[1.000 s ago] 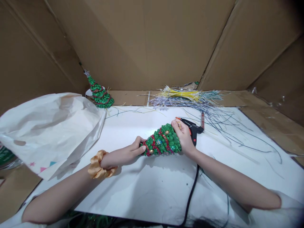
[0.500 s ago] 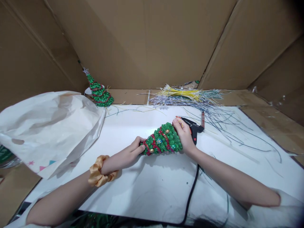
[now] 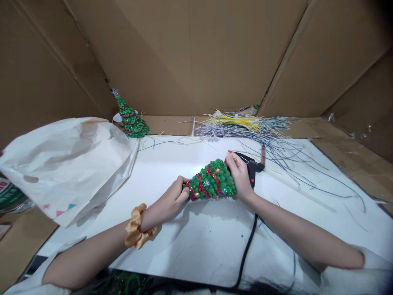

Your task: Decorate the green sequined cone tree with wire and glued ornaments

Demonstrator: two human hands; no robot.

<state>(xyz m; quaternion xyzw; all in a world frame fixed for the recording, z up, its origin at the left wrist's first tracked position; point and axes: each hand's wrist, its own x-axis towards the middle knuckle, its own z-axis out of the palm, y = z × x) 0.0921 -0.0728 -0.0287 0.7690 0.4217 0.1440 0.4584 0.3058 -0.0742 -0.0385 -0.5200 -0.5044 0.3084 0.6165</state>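
A small green cone tree (image 3: 211, 182) with red bead garlands and gold balls lies on its side on the white board (image 3: 190, 246). My left hand (image 3: 172, 200), with a gold scrunchie at the wrist, is closed around the tree's narrow tip. My right hand (image 3: 238, 176) presses against the tree's wide base and has its fingers curled around a thin yellow wire. A black glue gun (image 3: 252, 166) lies just behind my right hand, its cord running toward me.
A second decorated tree (image 3: 131, 119) stands upright at the back left. A white paper bag (image 3: 67, 164) lies on the left. Bundles of yellow and silver-blue wires (image 3: 245, 125) spread across the back and right. Cardboard walls (image 3: 196, 53) enclose the space.
My left arm has shifted slightly right and my left fingers have curled more tightly round the tree's tip. The tree and my right hand have hardly moved.
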